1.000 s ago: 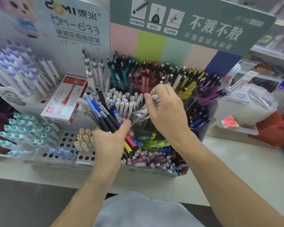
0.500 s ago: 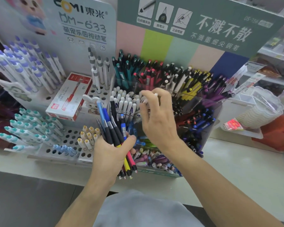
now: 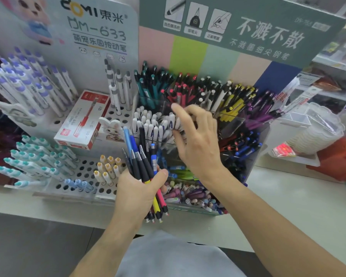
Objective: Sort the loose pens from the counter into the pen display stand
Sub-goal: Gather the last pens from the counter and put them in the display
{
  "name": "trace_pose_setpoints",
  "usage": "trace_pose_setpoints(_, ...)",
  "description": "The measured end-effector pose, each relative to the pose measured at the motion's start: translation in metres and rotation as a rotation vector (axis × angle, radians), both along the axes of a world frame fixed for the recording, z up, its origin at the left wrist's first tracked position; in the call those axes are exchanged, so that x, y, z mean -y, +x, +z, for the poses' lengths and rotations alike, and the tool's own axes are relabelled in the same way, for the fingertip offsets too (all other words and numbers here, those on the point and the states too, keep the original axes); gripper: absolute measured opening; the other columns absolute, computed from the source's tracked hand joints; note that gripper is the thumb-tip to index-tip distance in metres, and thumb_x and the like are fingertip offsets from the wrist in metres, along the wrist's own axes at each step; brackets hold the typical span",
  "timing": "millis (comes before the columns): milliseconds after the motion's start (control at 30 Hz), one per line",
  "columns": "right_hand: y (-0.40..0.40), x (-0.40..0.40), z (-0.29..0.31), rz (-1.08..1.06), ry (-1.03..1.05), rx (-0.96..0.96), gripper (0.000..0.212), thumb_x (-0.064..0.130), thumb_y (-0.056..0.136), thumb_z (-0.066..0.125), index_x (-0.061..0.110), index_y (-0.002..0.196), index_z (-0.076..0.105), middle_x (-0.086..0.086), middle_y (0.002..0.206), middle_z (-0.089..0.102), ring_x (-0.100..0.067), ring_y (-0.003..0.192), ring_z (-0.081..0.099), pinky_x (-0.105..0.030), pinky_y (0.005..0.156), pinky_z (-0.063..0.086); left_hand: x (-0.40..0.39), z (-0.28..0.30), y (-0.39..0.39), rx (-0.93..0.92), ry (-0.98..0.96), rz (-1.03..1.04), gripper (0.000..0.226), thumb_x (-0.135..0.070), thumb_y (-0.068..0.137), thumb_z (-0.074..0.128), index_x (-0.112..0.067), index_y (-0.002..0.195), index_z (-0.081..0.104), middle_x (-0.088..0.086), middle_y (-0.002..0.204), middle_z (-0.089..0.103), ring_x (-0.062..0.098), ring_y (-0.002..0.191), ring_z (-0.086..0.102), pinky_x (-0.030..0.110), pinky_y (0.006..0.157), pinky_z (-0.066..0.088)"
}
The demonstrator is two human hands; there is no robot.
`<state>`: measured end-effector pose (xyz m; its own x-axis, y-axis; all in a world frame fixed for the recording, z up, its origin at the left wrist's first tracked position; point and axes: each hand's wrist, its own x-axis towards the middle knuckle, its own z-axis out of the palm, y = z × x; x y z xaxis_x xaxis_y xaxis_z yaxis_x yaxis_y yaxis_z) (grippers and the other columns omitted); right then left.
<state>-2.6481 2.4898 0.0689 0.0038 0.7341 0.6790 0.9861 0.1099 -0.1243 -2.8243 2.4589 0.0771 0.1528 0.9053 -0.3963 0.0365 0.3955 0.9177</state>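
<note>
Both hands are over the display: my left hand (image 3: 137, 188) is clenched round a bundle of loose pens (image 3: 143, 162), mixed black, blue, yellow and red barrels, held just in front of the pen display stand (image 3: 248, 140). My right hand (image 3: 196, 142) has its fingers curled among the white-capped pens (image 3: 152, 126) in a middle compartment; whether it pinches one or only parts them I cannot tell. The risk I judge greatest is the bundle: it fans at the top and the grip sits low, so a pen could slide out onto the table (image 3: 288, 196) or into the wrong compartment. My right fingers could also snag neighbouring caps and tip pens across the divider. The red box (image 3: 82, 118) lies clear, to the left
</note>
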Motion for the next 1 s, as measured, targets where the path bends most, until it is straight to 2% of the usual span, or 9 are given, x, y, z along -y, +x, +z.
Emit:
trace_pose_setpoints(200, -0.006, 0.000, -0.015, 0.237, -0.120, 0.038, 0.049, 0.012, 0.093, 0.070, 0.002, 0.140, 0.057, -0.015, 0.146, 0.055, -0.032, 0.139, 0.048, -0.046, 0.112, 0.042, 0.002, -0.002, 0.000, -0.003, -0.012, 0.003, 0.014, -0.012, 0.083, 0.079, -0.013, 0.091, 0.067, 0.003, 0.067, 0.074, 0.017, 0.059, 0.073, 0.029, 0.054, 0.057)
trace_pose_setpoints(433, -0.003, -0.011, -0.009, 0.076, 0.000, -0.048, 0.023, 0.012, 0.092, 0.073, 0.003, 0.113, 0.073, -0.015, 0.109, 0.066, -0.032, 0.105, 0.059, -0.046, 0.086, 0.050, 0.002, -0.006, -0.007, -0.007, -0.014, 0.009, 0.013, -0.015, 0.083, 0.079, -0.013, 0.092, 0.069, 0.005, 0.067, 0.074, 0.020, 0.062, 0.073, 0.034, 0.061, 0.059)
trace_pose_setpoints(533, -0.008, 0.000, -0.001, 0.091, 0.003, -0.144, 0.033, 0.014, 0.092, 0.074, 0.001, 0.122, 0.069, -0.015, 0.111, 0.065, -0.027, 0.107, 0.057, -0.038, 0.095, 0.050, 0.003, -0.007, -0.010, 0.013, -0.034, -0.008, 0.012, -0.014, 0.084, 0.077, -0.012, 0.092, 0.068, 0.008, 0.065, 0.072, 0.021, 0.060, 0.072, 0.037, 0.062, 0.060)
trace_pose_setpoints(600, -0.012, 0.017, 0.009, 0.133, 0.049, -0.272, 0.030, 0.008, 0.093, 0.072, -0.002, 0.120, 0.068, -0.015, 0.110, 0.065, -0.025, 0.105, 0.059, -0.031, 0.096, 0.049, 0.003, -0.006, -0.011, 0.073, -0.051, -0.054, 0.011, -0.010, 0.086, 0.075, -0.009, 0.094, 0.067, 0.010, 0.062, 0.070, 0.020, 0.056, 0.069, 0.030, 0.055, 0.057)
trace_pose_setpoints(667, -0.018, 0.042, 0.019, 0.165, -0.038, -0.489, 0.015, 0.004, 0.093, 0.069, 0.003, 0.108, 0.070, -0.006, 0.098, 0.066, -0.017, 0.090, 0.062, -0.024, 0.082, 0.050, 0.003, -0.004, -0.011, 0.163, -0.099, -0.120, 0.014, -0.007, 0.087, 0.071, -0.005, 0.099, 0.065, 0.013, 0.062, 0.066, 0.019, 0.054, 0.066, 0.024, 0.051, 0.053)
trace_pose_setpoints(733, -0.021, 0.065, 0.021, 0.180, -0.349, -0.825, 0.014, 0.014, 0.094, 0.070, 0.015, 0.107, 0.068, 0.006, 0.089, 0.068, -0.013, 0.080, 0.063, -0.022, 0.073, 0.051, 0.006, -0.004, -0.010, 0.257, -0.171, -0.190, 0.021, -0.002, 0.086, 0.070, 0.001, 0.105, 0.061, 0.013, 0.064, 0.065, 0.020, 0.055, 0.065, 0.025, 0.051, 0.052)
trace_pose_setpoints(800, -0.019, 0.082, 0.014, 0.183, -0.637, -1.082, 0.024, 0.034, 0.090, 0.072, 0.026, 0.112, 0.067, 0.007, 0.091, 0.071, -0.014, 0.085, 0.067, -0.031, 0.078, 0.055, 0.011, -0.006, -0.008, 0.326, -0.230, -0.273, 0.033, 0.001, 0.081, 0.075, 0.006, 0.107, 0.056, 0.015, 0.067, 0.064, 0.024, 0.057, 0.064, 0.029, 0.053, 0.053)
trace_pose_setpoints(900, -0.013, 0.100, 0.009, 0.209, -0.751, -1.169, 0.027, 0.045, 0.084, 0.074, 0.027, 0.104, 0.072, -0.002, 0.091, 0.074, -0.027, 0.082, 0.070, -0.046, 0.079, 0.058, 0.021, -0.007, -0.005, 0.400, -0.284, -0.445, 0.042, -0.007, 0.077, 0.074, 0.003, 0.113, 0.057, 0.017, 0.076, 0.064, 0.031, 0.067, 0.066, 0.035, 0.062, 0.056)
trace_pose_setpoints(1000, -0.008, 0.116, 0.010, 0.247, -0.766, -1.374, 0.022, 0.025, 0.089, 0.077, 0.007, 0.100, 0.070, -0.025, 0.079, 0.069, -0.034, 0.059, 0.064, -0.038, 0.064, 0.054, 0.032, -0.010, -0.002, 0.455, -0.362, -0.509, 0.043, -0.007, 0.078, 0.072, 0.005, 0.117, 0.058, 0.025, 0.084, 0.064, 0.041, 0.075, 0.068, 0.044, 0.067, 0.058)
